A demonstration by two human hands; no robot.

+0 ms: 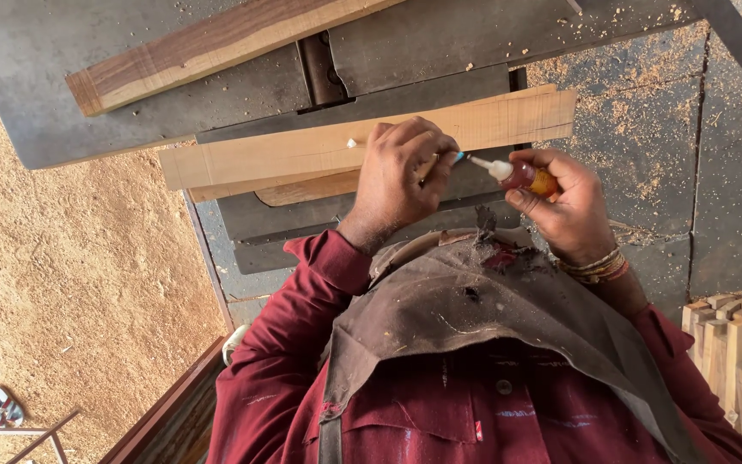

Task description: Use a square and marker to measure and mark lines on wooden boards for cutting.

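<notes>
My right hand (570,215) grips a small bottle (526,176) with reddish-orange contents and a white nozzle that points left. My left hand (401,176) is closed around a thin stick-like thing (458,157). Its blue tip pokes out toward the nozzle, and a pale end shows on the hand's far side. The nozzle tip and the blue tip almost touch. Both hands hover over a long pale wooden plank (302,150) lying across a grey metal machine table (440,43).
A darker wooden board (208,47) lies on the machine table at the upper left. Sawdust covers the ground at left (70,258) and dusts the grey slabs at right. Several short wood blocks (736,348) are stacked at lower right. A worn brown apron (474,318) covers my chest.
</notes>
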